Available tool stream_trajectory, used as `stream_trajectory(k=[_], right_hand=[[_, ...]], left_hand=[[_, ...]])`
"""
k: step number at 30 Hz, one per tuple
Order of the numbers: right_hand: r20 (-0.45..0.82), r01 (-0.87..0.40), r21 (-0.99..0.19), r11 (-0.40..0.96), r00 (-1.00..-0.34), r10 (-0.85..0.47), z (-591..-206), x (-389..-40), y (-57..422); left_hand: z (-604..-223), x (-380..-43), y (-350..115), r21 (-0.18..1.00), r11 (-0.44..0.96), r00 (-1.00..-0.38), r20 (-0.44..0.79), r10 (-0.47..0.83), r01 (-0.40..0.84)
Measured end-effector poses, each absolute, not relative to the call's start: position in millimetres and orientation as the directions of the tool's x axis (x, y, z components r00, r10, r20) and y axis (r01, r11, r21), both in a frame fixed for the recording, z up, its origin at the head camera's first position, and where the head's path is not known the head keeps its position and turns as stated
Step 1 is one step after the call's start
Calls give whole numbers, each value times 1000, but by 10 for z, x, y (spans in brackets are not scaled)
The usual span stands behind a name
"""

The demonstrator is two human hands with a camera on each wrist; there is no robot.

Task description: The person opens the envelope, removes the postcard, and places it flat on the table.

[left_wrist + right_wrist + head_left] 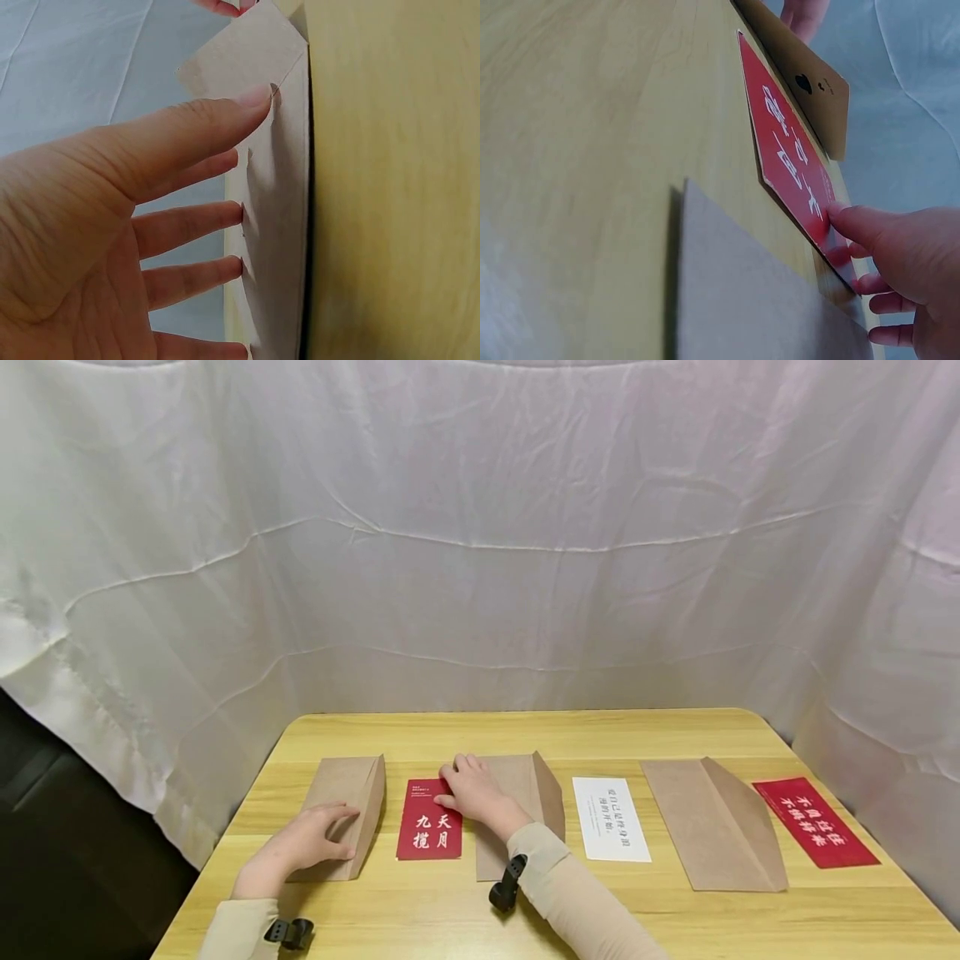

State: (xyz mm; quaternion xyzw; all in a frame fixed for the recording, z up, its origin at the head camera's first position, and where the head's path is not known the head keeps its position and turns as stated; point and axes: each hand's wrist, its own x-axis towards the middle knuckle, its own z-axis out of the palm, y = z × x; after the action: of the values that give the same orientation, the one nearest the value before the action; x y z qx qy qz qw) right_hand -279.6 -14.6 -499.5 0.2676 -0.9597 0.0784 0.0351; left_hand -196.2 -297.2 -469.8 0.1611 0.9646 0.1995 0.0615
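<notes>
At the left, a kraft paper envelope lies with its flap raised along its right side. My left hand rests on it; in the left wrist view the thumb touches the raised flap and the fingers reach its edge, fairly straight. To the right lies a red card with white characters, flat on the table. My right hand is over its upper right corner, thumb touching the card and fingers extended past it. A second kraft envelope lies partly hidden under the right hand and forearm.
Further right on the wooden table lie a white card with dark characters, a third kraft envelope with its flap up, and another red card near the right edge. A pale curtain surrounds the table's back and sides.
</notes>
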Motion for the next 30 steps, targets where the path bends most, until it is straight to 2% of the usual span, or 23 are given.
stream_trajectory(k=[14,19,26,30], right_hand=[[120,-529,-144,836,-848,-516,-4963,-2786,-119],[129,-537,-183,824,-844,-521,-4861,-2764,-75],[139,-527,-179,831,-850,-509,-4700,-2738,64],[145,-525,-172,833,-850,-506,-4618,-2746,192]], left_hand=[[-4492,-1918,-2958,408,867,-950,2,313,287],[-4406,-1894,-2952,407,863,-950,42,309,299],[-4248,-1902,-2900,445,849,-957,79,280,285],[-4166,-1932,-2845,425,843,-944,133,302,330]])
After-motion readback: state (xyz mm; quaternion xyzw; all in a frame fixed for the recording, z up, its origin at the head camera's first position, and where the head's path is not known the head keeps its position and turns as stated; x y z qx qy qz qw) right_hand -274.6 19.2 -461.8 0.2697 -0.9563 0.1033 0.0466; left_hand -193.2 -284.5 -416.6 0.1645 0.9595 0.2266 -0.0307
